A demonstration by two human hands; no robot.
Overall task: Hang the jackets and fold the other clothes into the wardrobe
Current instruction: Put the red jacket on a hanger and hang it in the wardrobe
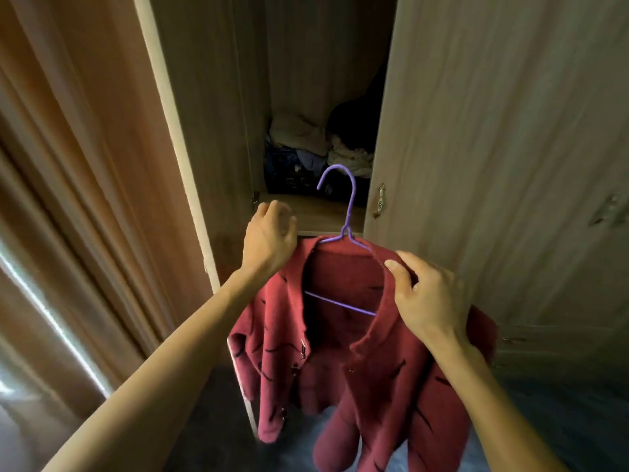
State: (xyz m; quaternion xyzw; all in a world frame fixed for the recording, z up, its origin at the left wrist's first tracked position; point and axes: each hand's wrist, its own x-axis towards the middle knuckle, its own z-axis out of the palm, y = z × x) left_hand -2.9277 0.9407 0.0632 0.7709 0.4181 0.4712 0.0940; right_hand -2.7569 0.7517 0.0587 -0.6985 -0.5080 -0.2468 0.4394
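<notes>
red jacket [357,352] on purple hanger [343,212], held before the open wardrobe [476,131]. soft, light, likely slides. right hand [429,301] grip pinches the collar; left hand [269,238] grip at the shoulder, closure unclear. carry by the hook.

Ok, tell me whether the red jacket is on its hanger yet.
On: the purple hanger runs through the red jacket shoulders.

L hand [270,233] half-curled; R hand [427,298] pinching, arms outstretched.
</notes>
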